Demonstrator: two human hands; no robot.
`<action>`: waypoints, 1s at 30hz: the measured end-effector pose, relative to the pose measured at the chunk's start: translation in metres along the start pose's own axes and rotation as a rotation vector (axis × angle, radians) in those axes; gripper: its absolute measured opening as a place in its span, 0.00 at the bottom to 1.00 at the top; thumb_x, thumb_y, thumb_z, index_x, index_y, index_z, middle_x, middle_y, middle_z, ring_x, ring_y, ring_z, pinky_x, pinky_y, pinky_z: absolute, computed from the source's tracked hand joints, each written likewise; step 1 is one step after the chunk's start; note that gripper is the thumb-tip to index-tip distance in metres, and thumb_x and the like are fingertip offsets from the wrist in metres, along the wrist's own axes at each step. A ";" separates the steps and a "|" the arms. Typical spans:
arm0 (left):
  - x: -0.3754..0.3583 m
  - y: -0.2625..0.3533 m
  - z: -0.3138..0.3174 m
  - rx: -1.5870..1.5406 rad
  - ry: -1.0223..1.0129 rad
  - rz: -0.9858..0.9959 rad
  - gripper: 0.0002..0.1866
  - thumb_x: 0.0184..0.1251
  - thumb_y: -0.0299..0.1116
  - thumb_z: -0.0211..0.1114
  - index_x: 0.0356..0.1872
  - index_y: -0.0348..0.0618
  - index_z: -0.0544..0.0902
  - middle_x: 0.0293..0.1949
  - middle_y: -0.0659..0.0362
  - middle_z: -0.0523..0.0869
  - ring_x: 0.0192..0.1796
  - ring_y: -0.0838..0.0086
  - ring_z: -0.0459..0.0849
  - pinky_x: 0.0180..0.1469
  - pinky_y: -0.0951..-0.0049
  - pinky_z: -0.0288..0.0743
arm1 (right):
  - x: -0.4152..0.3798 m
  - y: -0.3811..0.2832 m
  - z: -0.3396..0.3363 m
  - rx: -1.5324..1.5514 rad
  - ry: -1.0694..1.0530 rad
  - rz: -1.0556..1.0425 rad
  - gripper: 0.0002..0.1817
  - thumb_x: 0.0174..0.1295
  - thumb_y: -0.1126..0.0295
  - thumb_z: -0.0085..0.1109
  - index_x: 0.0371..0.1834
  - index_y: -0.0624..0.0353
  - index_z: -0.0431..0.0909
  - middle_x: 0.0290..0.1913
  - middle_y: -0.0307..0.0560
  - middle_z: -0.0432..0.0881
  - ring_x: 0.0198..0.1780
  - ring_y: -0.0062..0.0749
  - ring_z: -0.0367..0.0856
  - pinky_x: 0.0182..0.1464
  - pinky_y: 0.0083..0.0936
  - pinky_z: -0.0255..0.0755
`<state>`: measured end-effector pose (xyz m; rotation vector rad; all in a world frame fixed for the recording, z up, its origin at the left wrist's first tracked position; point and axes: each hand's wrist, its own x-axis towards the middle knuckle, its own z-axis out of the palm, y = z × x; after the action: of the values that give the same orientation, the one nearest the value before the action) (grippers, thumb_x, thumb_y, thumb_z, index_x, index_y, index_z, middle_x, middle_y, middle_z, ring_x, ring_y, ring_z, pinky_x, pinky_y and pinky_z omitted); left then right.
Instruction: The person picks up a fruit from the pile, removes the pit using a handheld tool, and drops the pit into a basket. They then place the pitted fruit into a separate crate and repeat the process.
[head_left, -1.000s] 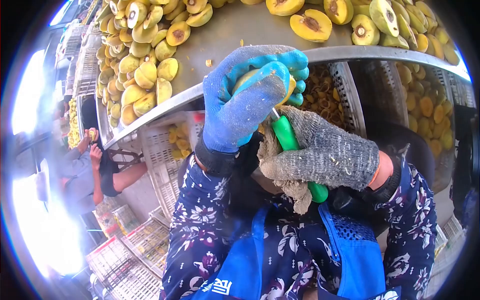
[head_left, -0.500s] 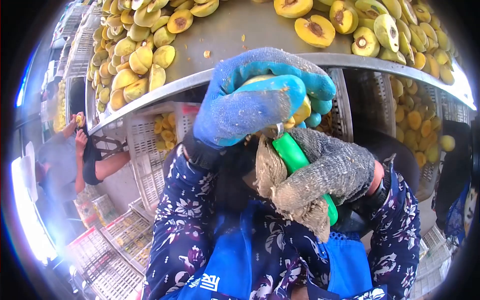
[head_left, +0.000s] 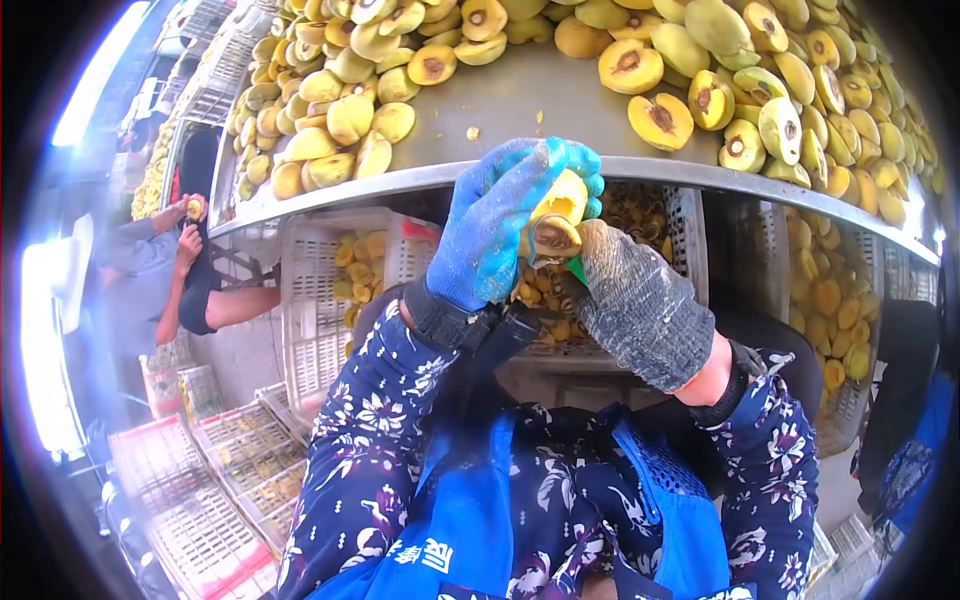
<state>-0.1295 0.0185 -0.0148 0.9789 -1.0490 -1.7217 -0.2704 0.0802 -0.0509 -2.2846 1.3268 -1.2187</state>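
My left hand (head_left: 482,225), in a blue rubber-coated glove, is closed around a yellow peach half (head_left: 566,194) just in front of the table's metal edge. At the peach's lower side sits a brown pit piece (head_left: 553,236), with a thin metal blade beside it. My right hand (head_left: 642,300), in a grey knitted glove, is closed on a green-handled pitting knife (head_left: 577,268). Only a little of the green handle shows; the fingers cover the rest. Both hands meet at the fruit.
Cut peach halves (head_left: 350,120) are heaped on the metal table (head_left: 500,110), left and right. Below its edge stand a crate (head_left: 335,300) of peach pieces, a bin of scraps (head_left: 640,215) and another crate (head_left: 825,290). A co-worker (head_left: 150,270) sits at left near stacked crates (head_left: 215,490).
The left hand has turned, so the peach half and pit piece now show. My right hand has swung up beside the fruit, hiding most of the green handle. The view has shifted.
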 end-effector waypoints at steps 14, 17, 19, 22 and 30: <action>-0.036 0.066 -0.163 1.405 0.326 0.397 0.20 0.60 0.32 0.68 0.54 0.38 0.79 0.50 0.48 0.82 0.53 0.62 0.80 0.57 0.66 0.72 | -0.058 0.043 0.009 -0.289 -0.652 0.108 0.04 0.59 0.71 0.51 0.35 0.53 0.75 0.28 0.47 0.82 0.30 0.42 0.85 0.26 0.38 0.77; 0.023 0.058 -0.065 1.459 0.013 0.584 0.24 0.62 0.31 0.66 0.60 0.42 0.76 0.58 0.52 0.78 0.61 0.67 0.75 0.62 0.67 0.68 | -0.052 0.028 0.000 -0.188 -0.547 0.030 0.04 0.59 0.70 0.51 0.35 0.53 0.75 0.29 0.47 0.81 0.30 0.42 0.84 0.28 0.39 0.77; 0.070 0.038 -0.016 1.520 -0.214 0.855 0.25 0.59 0.31 0.66 0.60 0.46 0.77 0.60 0.50 0.77 0.63 0.58 0.73 0.65 0.63 0.66 | -0.055 0.033 0.003 -0.151 -0.421 -0.032 0.04 0.58 0.71 0.50 0.35 0.55 0.73 0.25 0.46 0.77 0.24 0.40 0.82 0.21 0.35 0.74; 0.126 0.009 0.043 1.647 -0.530 1.077 0.24 0.57 0.31 0.62 0.58 0.47 0.76 0.58 0.50 0.77 0.59 0.56 0.75 0.60 0.59 0.71 | -0.051 0.028 -0.004 -0.198 -0.525 0.016 0.05 0.59 0.69 0.51 0.36 0.54 0.73 0.28 0.46 0.77 0.25 0.38 0.82 0.21 0.35 0.74; 0.149 -0.011 0.051 1.952 -0.798 0.456 0.22 0.47 0.37 0.67 0.48 0.47 0.80 0.41 0.50 0.81 0.47 0.53 0.80 0.47 0.58 0.75 | -0.046 0.035 -0.017 -0.034 -0.392 0.099 0.07 0.60 0.68 0.52 0.39 0.56 0.73 0.29 0.49 0.77 0.29 0.45 0.81 0.28 0.37 0.76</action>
<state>-0.2255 -0.1050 -0.0344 0.7779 -3.2819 -0.1289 -0.3160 0.1012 -0.0845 -2.2939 1.2975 -0.6738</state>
